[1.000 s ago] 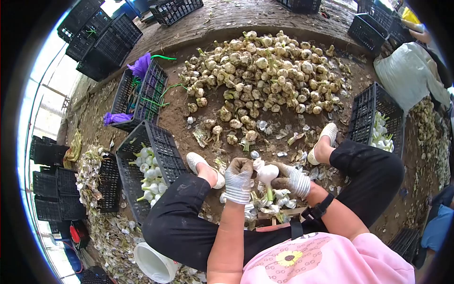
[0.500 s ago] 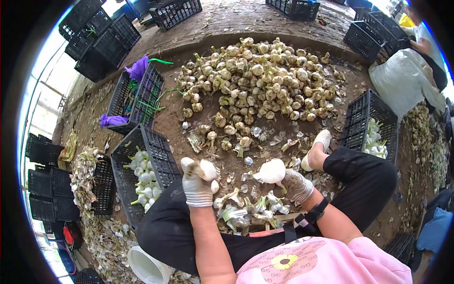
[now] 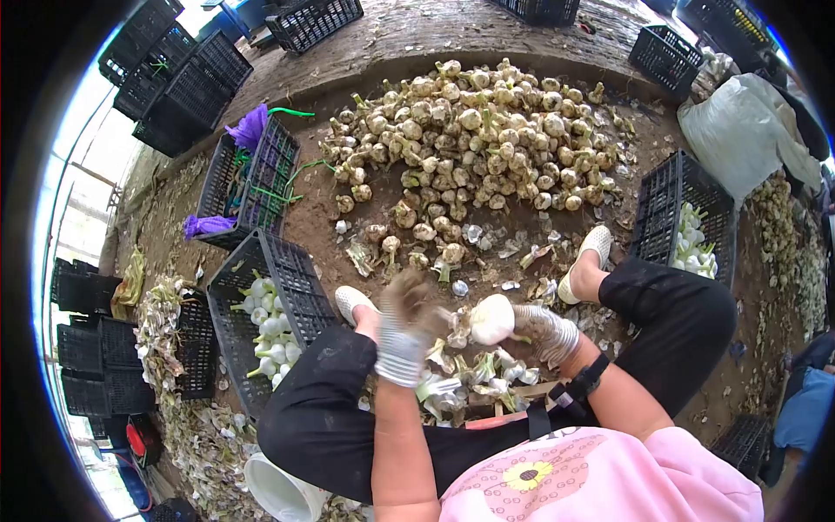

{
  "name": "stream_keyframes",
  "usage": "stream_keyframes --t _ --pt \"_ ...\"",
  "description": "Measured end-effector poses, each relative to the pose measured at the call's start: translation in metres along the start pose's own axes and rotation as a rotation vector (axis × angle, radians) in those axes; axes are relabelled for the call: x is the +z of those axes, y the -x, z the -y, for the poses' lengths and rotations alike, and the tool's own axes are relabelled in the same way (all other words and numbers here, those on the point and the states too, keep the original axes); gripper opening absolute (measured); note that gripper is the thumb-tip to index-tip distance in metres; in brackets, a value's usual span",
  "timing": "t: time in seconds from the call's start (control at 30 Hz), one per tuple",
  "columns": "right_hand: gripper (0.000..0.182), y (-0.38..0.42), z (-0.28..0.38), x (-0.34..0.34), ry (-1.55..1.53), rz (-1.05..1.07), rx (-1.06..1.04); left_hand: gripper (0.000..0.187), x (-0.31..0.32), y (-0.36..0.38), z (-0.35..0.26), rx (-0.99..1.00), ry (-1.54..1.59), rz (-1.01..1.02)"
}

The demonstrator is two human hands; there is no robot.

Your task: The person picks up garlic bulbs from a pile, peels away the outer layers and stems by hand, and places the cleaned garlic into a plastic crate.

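Note:
My right hand, in a soiled white glove with a striped cuff, grips a large white garlic bulb by its stem side. Just left of it, my left hand wears a matching glove and is smeared by motion, its fingers blurred. A pale scrap of husk shows between that hand and the bulb. Below both hands lies a heap of cut stems and peelings. Ahead of my feet is a large pile of unpeeled, soil-stained garlic.
A black crate with cleaned bulbs stands by my left knee, another crate with bulbs beyond my right knee. Purple netting hangs on a crate further left. A white sack sits at right, a white bucket lower left.
My left hand has swung right toward the bulb, and the white pieces seen at its fingers no longer show. My right hand still holds the bulb, now turned and slightly further left.

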State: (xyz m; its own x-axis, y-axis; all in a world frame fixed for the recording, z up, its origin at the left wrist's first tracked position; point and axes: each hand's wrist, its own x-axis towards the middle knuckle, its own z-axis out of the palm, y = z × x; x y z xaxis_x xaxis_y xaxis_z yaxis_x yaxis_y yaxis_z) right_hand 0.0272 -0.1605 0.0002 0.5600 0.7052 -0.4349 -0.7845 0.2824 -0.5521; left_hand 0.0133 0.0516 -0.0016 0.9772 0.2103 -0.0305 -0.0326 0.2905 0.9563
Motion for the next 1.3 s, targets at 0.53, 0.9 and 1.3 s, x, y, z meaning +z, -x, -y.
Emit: stream_keyframes --t 0.53,0.9,1.3 --pt "0.026 -0.019 0.002 -0.085 -0.202 -0.219 -0.306 0.051 -0.107 -0.021 -0.001 -0.005 0.671 -0.617" --pt "0.034 -0.04 -0.006 -0.097 -0.401 -0.277 -0.297 0.035 -0.063 -0.063 0.138 -0.594 -0.595 -0.424" --pt "0.041 -0.055 -0.017 -0.123 -0.275 -0.515 -0.139 0.052 -0.008 -0.176 0.257 -0.387 -1.399 0.166"
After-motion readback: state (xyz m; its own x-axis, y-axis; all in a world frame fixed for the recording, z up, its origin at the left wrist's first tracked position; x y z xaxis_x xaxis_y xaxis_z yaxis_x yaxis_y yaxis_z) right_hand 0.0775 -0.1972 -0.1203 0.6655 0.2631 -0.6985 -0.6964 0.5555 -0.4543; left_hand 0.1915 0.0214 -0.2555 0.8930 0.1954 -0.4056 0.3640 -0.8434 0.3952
